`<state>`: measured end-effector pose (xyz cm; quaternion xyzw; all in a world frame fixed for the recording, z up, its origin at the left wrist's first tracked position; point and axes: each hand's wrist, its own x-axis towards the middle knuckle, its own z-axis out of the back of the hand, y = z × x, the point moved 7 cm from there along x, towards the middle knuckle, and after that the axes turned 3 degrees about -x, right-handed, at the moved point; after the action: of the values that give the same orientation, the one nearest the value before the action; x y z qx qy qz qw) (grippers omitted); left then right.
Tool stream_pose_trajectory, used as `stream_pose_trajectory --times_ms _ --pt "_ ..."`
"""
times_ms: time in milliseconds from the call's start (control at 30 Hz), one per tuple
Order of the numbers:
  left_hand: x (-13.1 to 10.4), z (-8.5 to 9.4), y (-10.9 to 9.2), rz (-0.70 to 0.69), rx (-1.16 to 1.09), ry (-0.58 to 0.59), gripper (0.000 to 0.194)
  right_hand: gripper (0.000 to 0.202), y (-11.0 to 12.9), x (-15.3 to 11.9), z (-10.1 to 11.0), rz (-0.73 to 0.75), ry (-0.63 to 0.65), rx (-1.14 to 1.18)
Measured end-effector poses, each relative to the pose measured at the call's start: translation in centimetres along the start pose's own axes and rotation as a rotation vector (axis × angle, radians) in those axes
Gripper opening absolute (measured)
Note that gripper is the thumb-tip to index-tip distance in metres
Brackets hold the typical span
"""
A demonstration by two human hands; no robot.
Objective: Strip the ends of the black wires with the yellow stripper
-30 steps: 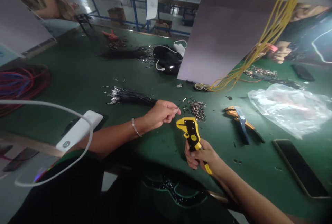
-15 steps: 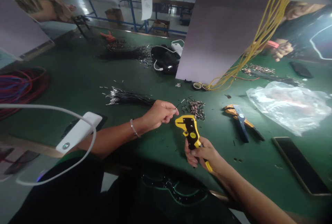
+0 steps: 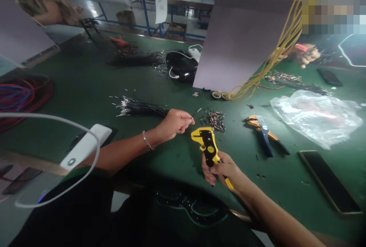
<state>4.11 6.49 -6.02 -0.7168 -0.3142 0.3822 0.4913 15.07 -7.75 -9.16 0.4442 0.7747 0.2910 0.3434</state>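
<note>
Pinched in the fingers of my left hand (image 3: 176, 125) is a thin black wire (image 3: 196, 113), its pale end pointing up and right. My right hand (image 3: 221, 168) is wrapped round the handles of a yellow and black wire stripper (image 3: 208, 144). The tool's jaws are just below and right of my left fingertips, apart from the wire. Behind my left hand lies a bundle of black wires (image 3: 143, 106) with silvery ends fanned out to the left. A small heap of cut wire scraps (image 3: 215, 120) sits just beyond the stripper.
A second wire stripper (image 3: 263, 134), a phone (image 3: 328, 181) and a clear plastic bag (image 3: 316, 115) lie at the right. Yellow wires (image 3: 274, 63) hang by a grey panel (image 3: 237, 41). A white cable (image 3: 57, 119) loops over a white device (image 3: 85, 146) at left. A co-worker's hand (image 3: 309, 55) is across the table.
Both hands and the stripper sit very slightly further left in the picture, as does most of the table. The grip of each hand looks the same.
</note>
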Motion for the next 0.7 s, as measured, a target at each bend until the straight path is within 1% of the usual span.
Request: stream_pose_trajectory --times_ms 167,433,700 --pt "-0.3 -0.24 0.15 0.03 -0.026 0.006 0.015 0.018 0.52 0.29 -0.01 0.032 0.001 0.009" --pt "0.3 0.39 -0.48 0.003 0.02 -0.058 0.015 0.023 0.04 0.01 -0.25 -0.017 0.008 0.014" --pt "0.12 0.04 0.2 -0.008 -0.002 -0.006 0.012 0.021 0.34 0.41 0.29 0.025 0.008 -0.011"
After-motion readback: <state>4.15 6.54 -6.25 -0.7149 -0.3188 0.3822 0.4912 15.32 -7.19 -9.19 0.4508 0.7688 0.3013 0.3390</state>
